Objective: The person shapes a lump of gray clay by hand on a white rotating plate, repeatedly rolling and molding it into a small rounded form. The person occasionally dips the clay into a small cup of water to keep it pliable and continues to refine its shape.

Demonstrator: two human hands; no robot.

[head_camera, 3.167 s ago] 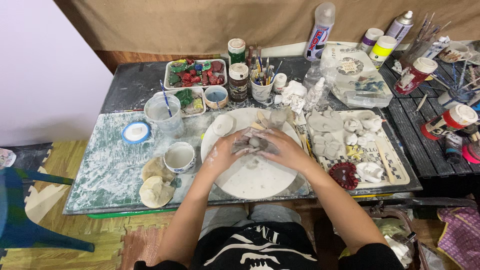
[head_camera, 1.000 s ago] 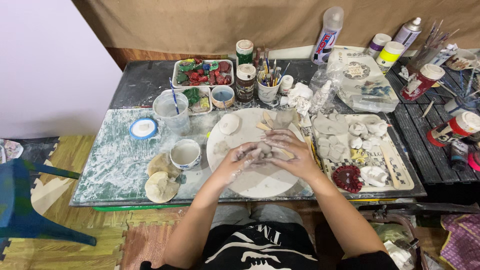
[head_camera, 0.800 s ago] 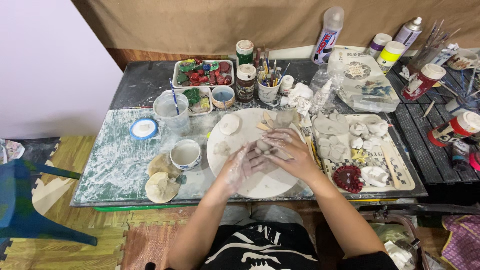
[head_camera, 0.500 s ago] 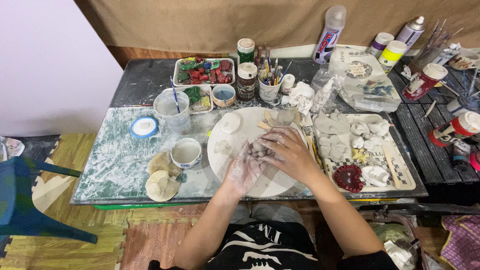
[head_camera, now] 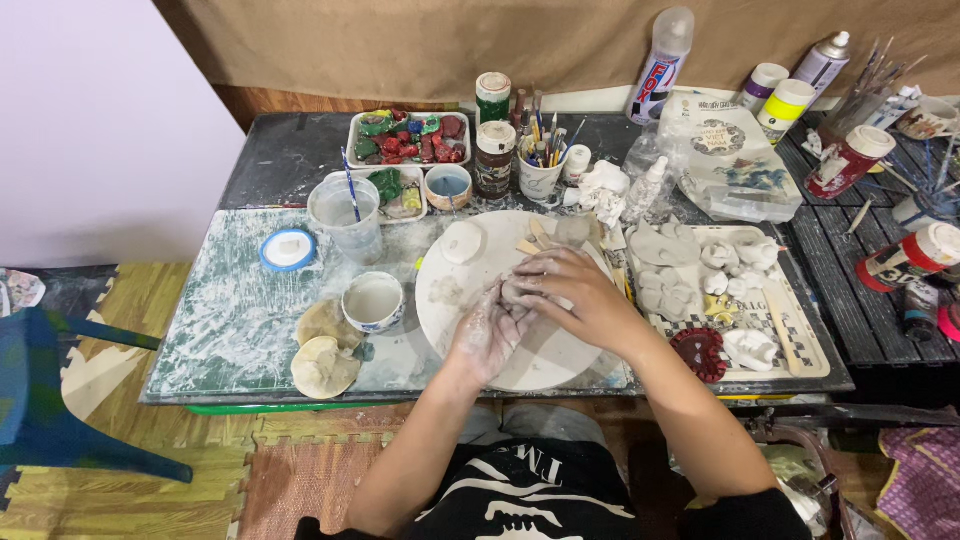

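Clay lump (head_camera: 517,292) sits over the round white board (head_camera: 560,365) mid-worktop, pinched between both hands. Left hand (head_camera: 484,335) cups it from below-left; right hand (head_camera: 572,297) wraps over the top, equally close.

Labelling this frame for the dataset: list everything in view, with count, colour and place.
clay lump: 1, grey, between both hands over the board
round board: 1, white, table centre
clay disc: 1, white, board's far left
cup: 1, white, left of board
sponges: 2, tan, near left edge
water cup: 1, clear, with blue brush
blue lid: 1, left of water cup
paint tray: 1, red and green pieces, far left
brush pot: 1, white, behind board
clay-piece tray: 1, cream, right of board
spray cans: several, rear
left hand: clay-smeared, cupping lump
right hand: over lump
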